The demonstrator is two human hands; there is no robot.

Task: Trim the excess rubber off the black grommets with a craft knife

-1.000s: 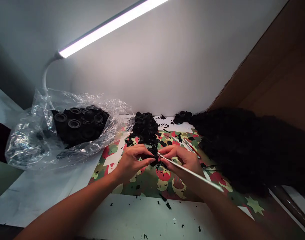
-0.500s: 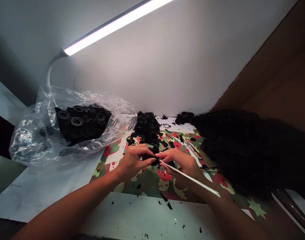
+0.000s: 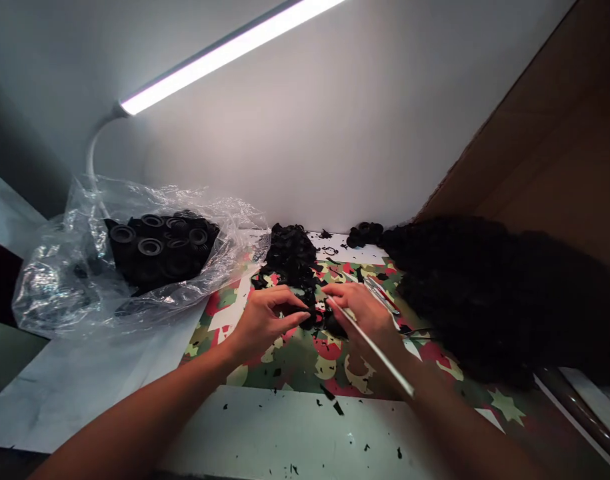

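My left hand (image 3: 265,321) pinches a small black part (image 3: 313,319) between thumb and fingertips; it looks like a rubber ring, though the fingers hide some of it. My right hand (image 3: 369,320) is closed on a thin pale rod-like tool (image 3: 377,353), whose long end slants back over the wrist. A short gap separates the two hands. Just beyond them lies a heap of black scraps (image 3: 291,248), trailing toward the fingers. Under both hands is a camouflage-patterned sheet (image 3: 299,370) strewn with black bits.
At left, a clear plastic bag (image 3: 55,287) holds several black ringed rubber parts (image 3: 151,247). A big black pile (image 3: 485,300) fills the right side, before a cardboard panel (image 3: 549,140). Red-handled tool (image 3: 385,297) lies right of my hand. A lamp (image 3: 229,57) shines above.
My right hand has drawn away from the left, slightly right, taking the rod-like tool off the black part. My left hand keeps its pinch. The view has shifted slightly.
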